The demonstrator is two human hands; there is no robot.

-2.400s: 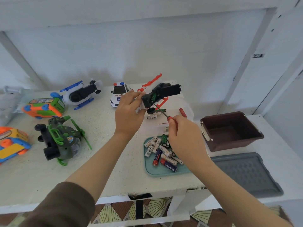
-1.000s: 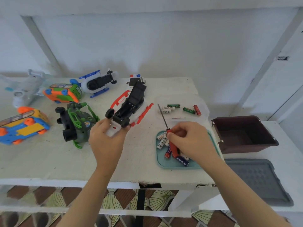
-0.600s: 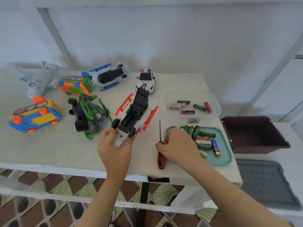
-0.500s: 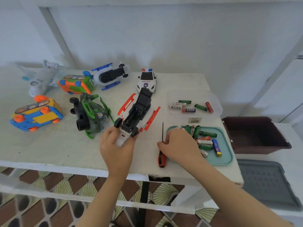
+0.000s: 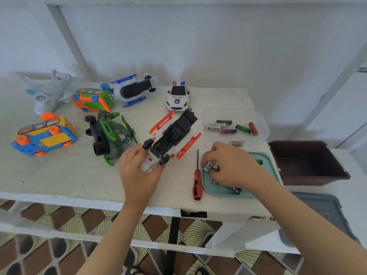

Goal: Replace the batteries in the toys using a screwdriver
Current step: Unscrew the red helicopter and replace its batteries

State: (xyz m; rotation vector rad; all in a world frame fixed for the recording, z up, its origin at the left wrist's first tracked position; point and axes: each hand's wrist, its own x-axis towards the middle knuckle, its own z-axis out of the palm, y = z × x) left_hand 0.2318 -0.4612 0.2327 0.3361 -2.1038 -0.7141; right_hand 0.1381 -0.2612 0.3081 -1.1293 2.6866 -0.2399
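Right hand newly around cylindrical batteries

Home corner: toys on white table, patterned floor tiles

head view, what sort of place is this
Probably a home corner used for toy repair: a chipped white table against a bare wall, patterned floor tiles below, and on it a toy police car, a teal tray of loose batteries and a red-handled screwdriver.
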